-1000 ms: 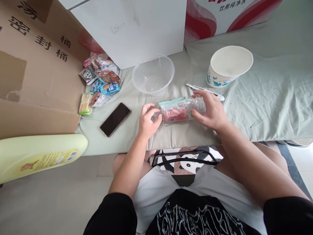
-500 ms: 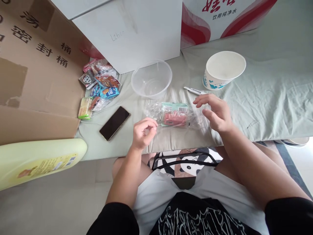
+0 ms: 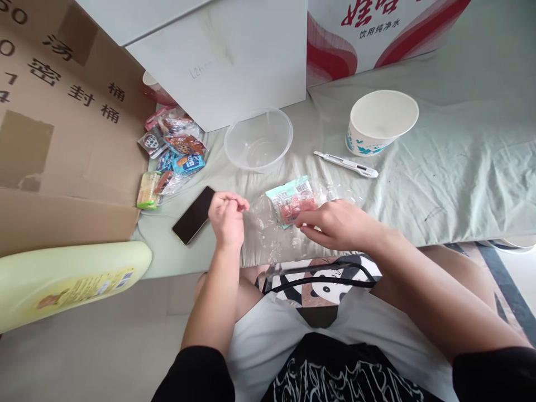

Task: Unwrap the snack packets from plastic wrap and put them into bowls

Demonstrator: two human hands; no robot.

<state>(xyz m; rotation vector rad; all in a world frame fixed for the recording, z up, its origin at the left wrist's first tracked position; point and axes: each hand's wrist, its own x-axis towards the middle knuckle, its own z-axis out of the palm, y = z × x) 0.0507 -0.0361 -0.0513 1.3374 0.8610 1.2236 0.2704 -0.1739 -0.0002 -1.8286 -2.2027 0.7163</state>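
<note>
A small packet (image 3: 288, 192) with a mint-green printed label and reddish-pink contents lies tilted on the cloth, partly covered by crumpled clear plastic wrap (image 3: 268, 223). My right hand (image 3: 341, 223) reaches over its lower right corner, fingertips and thumb closed on that edge. My left hand (image 3: 228, 218) is raised to the left of the wrap, over the phone's right end, with its fingers curled together. Whatever those fingers hold, if anything, cannot be made out. Above the packet lies a white utility knife (image 3: 347, 163).
Behind the wrap stands a clear plastic bowl (image 3: 259, 162), with a white paper tub (image 3: 368, 139) to the right. A phone (image 3: 190, 220), several snack packets (image 3: 184, 145) and a cardboard box (image 3: 79, 162) are at left. A yellow bottle (image 3: 75, 279) lies nearest. Large white boxes (image 3: 251, 61) border the back.
My right hand has come down and left onto the packet, uncovering the utility knife's handle. My left hand has drawn back left. The packet has turned and shifted slightly left.
</note>
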